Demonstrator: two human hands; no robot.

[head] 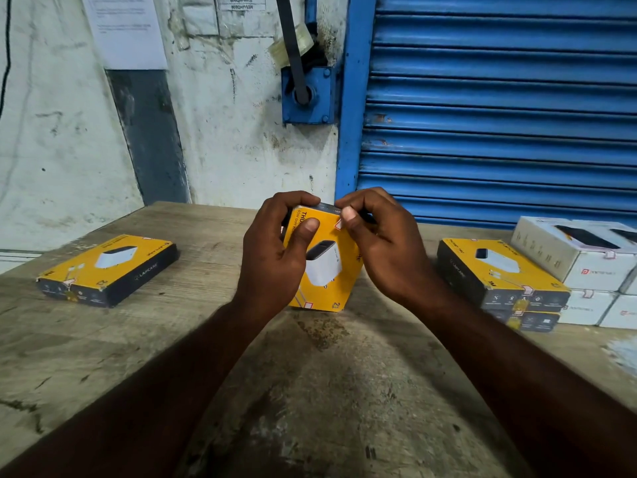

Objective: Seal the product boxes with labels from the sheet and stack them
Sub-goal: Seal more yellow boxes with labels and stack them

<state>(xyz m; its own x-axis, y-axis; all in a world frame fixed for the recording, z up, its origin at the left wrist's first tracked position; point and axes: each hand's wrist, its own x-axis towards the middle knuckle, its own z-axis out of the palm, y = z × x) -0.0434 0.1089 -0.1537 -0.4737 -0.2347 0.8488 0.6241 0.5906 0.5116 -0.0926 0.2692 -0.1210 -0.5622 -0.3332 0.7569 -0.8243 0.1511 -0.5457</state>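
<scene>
Both hands, left (275, 257) & right (379, 243), grip yellow charger box (327, 267) at frame ctr; right thumb presses label (339, 224).

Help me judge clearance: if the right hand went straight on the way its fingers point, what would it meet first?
The yellow box: the right hand pinches its top edge, fingers pointing left. Just past that sits the left hand, gripping the same box, though depth is unclear.

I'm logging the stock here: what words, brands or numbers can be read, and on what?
"LAPCARE": yellow box on the left.
"LAPCARE": top yellow box of the right stack.
"THO", cut off by the left hand: held yellow box.
Logo on the white boxes, paper on the wall, wall stickers: too blurred or small.
</scene>
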